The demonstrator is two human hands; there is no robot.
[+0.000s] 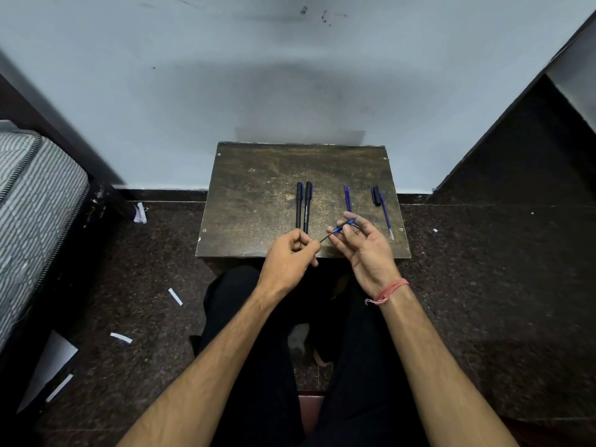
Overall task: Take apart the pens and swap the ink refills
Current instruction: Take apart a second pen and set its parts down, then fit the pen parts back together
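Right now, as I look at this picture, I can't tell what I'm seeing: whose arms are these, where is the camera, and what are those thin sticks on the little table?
There is no machine here. A person wears a camera on the head, so the one picture looks forward and down at their own two bare arms. In front of them stands a small worn brown wooden table. On it lie two capped black pens side by side, a pair of thin blue ink refills to their right, then a loose black pen cap beside another long blue refill. The right hand holds a short blue-and-black pen part, and the left hand pinches a thin dark rod that sticks out of it. Which piece that rod is, I cannot tell.
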